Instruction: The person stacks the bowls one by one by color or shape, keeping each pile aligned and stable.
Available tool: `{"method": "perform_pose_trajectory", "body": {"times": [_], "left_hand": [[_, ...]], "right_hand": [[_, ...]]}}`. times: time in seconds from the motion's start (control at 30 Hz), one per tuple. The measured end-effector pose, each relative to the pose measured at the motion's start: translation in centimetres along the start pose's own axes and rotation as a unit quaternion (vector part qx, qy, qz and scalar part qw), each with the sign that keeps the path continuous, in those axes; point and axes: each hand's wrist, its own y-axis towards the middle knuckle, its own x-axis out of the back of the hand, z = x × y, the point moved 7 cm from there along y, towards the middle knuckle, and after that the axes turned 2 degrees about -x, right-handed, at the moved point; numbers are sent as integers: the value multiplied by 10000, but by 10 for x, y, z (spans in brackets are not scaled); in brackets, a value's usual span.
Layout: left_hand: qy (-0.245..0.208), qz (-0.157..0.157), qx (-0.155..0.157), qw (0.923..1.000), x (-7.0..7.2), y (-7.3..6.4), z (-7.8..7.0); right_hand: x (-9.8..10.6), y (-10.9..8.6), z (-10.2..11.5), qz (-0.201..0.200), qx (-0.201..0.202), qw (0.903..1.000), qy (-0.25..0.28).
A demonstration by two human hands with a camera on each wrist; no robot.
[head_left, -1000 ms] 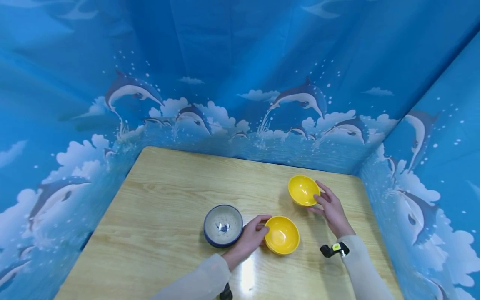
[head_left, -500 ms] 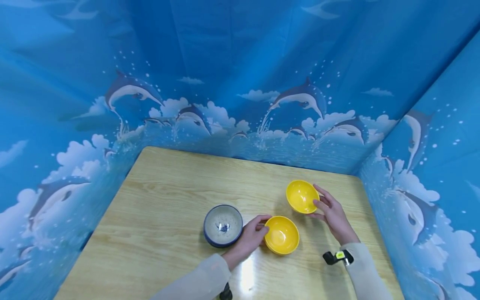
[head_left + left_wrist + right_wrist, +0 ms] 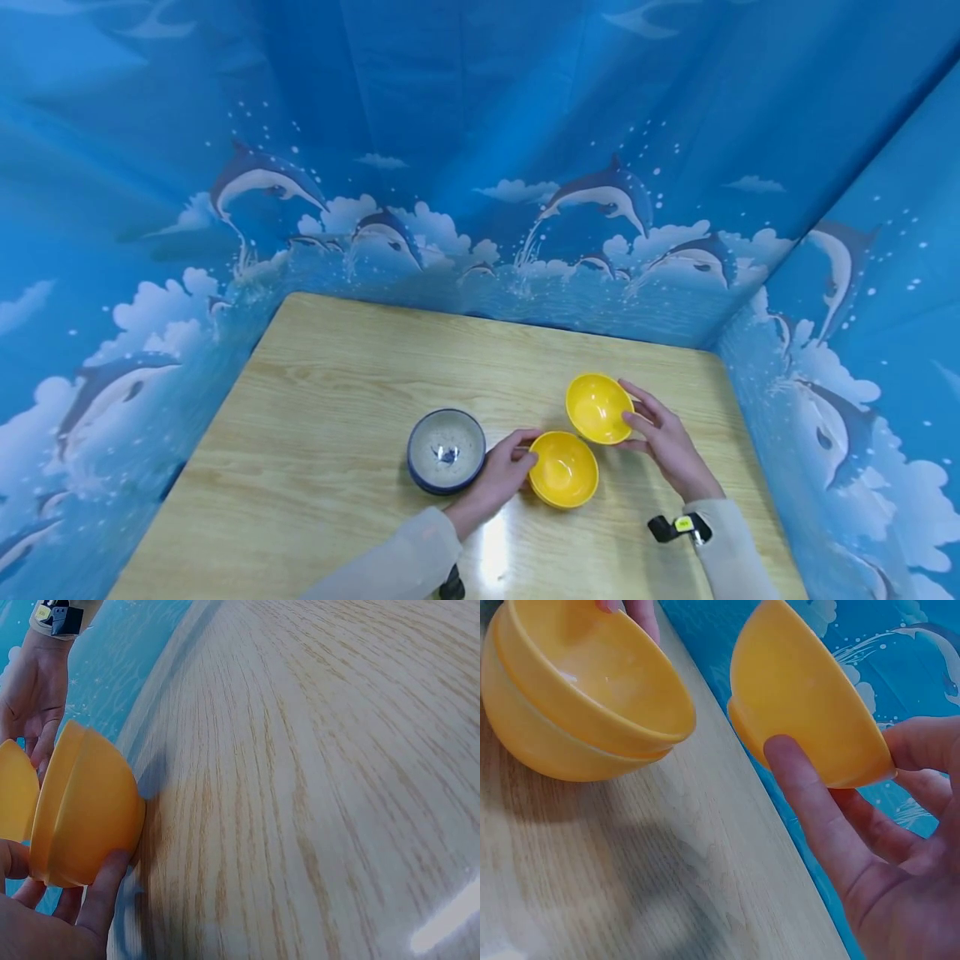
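Note:
My right hand (image 3: 670, 442) pinches a yellow bowl (image 3: 810, 697) by its side, thumb at the rim and fingers beneath. That bowl hangs above the table, tilted. Just below and left of it in the head view stands a nested stack of two yellow bowls (image 3: 564, 472), whose doubled rims show in the right wrist view. My left hand (image 3: 498, 475) grips the stack's left side, thumb at the rim and fingers along the outer wall (image 3: 101, 802). Left of that hand is a grey-white bowl (image 3: 446, 446) with a dark blue rim and a dark mark inside.
The wooden table (image 3: 337, 375) carries the bowls. A blue dolphin-print curtain (image 3: 465, 167) hangs along its back and sides. Black wrist cameras sit at both cuffs, the right one (image 3: 678, 527) plainly visible.
My right hand has brought its yellow bowl left and nearer to me, close to the stack. The left hand, the stack and the grey-white bowl stay put.

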Motion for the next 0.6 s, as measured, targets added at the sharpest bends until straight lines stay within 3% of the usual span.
{"method": "perform_pose_trajectory", "body": {"times": [0.6], "left_hand": [[43,38,120,9999,-2,0,-2]], "right_hand": [[-9,-11,-9,236,-18,9995,-191]]}}
